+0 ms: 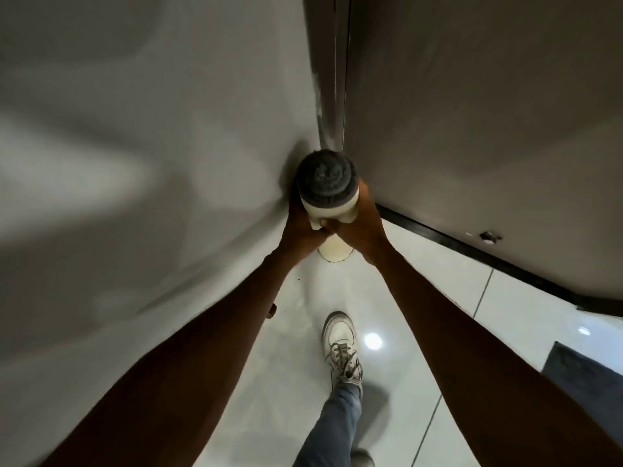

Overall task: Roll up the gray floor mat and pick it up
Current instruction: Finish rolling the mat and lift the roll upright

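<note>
Lower centre: a leg in blue denim and a scuffed white lace-up shoe (341, 345) on glossy white floor tiles (438, 291); a dark flat mat (586, 379) lies at lower right. Mid-frame: the left hand (303, 230) and right hand (360, 224) close around the rolled mat (326, 183), fingers meeting at its front. The roll is a cylinder, long axis upright, fuzzy gray spiral end toward the camera, smooth cream backing outside. Behind, a pale wall (151, 129) meets a door (488, 129).

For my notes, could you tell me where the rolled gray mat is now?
Centre of the head view: the rolled gray floor mat stands on end in the wall corner, between left hand and right hand.
</note>
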Action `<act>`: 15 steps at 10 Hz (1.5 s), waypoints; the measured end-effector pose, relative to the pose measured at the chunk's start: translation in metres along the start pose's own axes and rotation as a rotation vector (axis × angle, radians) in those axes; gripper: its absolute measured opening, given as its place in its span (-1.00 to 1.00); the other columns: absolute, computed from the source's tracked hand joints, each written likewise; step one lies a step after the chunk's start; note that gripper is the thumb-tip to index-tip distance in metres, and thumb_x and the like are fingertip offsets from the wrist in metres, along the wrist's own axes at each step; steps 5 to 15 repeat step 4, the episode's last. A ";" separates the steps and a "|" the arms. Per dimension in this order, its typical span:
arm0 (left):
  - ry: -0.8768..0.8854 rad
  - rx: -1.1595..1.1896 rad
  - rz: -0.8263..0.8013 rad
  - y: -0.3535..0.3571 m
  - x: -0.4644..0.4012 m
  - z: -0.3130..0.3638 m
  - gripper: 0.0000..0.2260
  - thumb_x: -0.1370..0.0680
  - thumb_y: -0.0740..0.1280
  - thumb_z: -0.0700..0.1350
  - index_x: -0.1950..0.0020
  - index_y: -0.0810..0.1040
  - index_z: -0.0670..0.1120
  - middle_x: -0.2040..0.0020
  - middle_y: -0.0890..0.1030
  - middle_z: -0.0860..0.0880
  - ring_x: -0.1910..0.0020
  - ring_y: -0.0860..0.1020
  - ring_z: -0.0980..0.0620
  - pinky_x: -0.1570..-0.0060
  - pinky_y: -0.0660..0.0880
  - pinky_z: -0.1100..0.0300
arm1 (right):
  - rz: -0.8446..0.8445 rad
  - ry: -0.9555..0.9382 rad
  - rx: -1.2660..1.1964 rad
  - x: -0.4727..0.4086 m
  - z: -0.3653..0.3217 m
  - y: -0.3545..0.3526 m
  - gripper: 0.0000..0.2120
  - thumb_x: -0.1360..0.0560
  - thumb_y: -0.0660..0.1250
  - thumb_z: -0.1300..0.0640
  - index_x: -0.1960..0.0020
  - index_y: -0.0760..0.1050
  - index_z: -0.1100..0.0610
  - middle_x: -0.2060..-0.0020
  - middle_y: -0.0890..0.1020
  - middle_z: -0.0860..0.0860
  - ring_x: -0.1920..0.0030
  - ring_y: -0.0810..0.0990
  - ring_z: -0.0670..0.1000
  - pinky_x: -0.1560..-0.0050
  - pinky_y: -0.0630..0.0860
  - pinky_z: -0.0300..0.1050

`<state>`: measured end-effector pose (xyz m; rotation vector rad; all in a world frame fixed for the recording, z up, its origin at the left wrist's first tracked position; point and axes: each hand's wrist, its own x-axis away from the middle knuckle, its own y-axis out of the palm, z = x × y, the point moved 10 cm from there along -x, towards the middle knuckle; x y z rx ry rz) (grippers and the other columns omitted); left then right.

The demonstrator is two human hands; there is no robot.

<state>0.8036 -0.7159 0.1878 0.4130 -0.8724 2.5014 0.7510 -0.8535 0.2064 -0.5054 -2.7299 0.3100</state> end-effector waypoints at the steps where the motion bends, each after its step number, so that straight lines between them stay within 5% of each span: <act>1: 0.046 0.024 0.052 -0.002 -0.025 0.009 -0.27 -0.52 0.48 -0.29 -0.60 0.21 -0.22 -0.52 0.41 -0.23 -0.51 0.40 -0.19 -0.50 0.39 -0.07 | 0.080 0.040 -0.052 -0.034 -0.012 0.002 -0.14 -0.30 0.67 0.29 -0.47 0.36 -0.07 -0.29 0.56 -0.12 -0.26 0.52 -0.27 -0.08 0.50 -0.56; 2: 0.017 -0.023 0.172 0.000 -0.032 0.015 -0.37 -0.58 0.44 -0.23 -0.59 0.25 -0.25 -0.53 0.41 -0.25 -0.53 0.37 -0.21 -0.52 0.33 -0.03 | 0.114 0.132 -0.075 -0.052 -0.006 0.001 0.01 -0.29 0.66 0.33 -0.60 0.22 0.16 -0.45 0.48 0.12 -0.43 0.49 0.06 -0.30 0.62 -0.14; 3: -0.019 0.000 0.184 0.010 -0.030 0.017 -0.35 -0.62 0.40 -0.20 -0.62 0.18 -0.23 -0.56 0.37 -0.23 -0.55 0.35 -0.20 -0.50 0.31 0.01 | 0.089 0.119 -0.047 -0.056 -0.007 -0.004 0.02 -0.30 0.64 0.38 -0.61 0.18 0.20 -0.47 0.45 0.16 -0.48 0.46 0.15 -0.38 0.59 0.13; 4: -0.046 0.037 0.180 0.015 -0.003 0.019 -0.26 -0.61 0.42 -0.17 -0.65 0.06 -0.24 -0.63 0.23 -0.23 -0.62 0.22 -0.16 -0.58 0.22 0.06 | -0.015 0.112 -0.073 -0.044 -0.007 -0.005 0.07 -0.34 0.67 0.24 -0.65 0.08 0.14 -0.55 0.35 0.10 -0.56 0.34 0.12 -0.54 0.40 0.15; 15: -0.046 0.037 0.180 0.015 -0.003 0.019 -0.26 -0.61 0.42 -0.17 -0.65 0.06 -0.24 -0.63 0.23 -0.23 -0.62 0.22 -0.16 -0.58 0.22 0.06 | -0.015 0.112 -0.073 -0.044 -0.007 -0.005 0.07 -0.34 0.67 0.24 -0.65 0.08 0.14 -0.55 0.35 0.10 -0.56 0.34 0.12 -0.54 0.40 0.15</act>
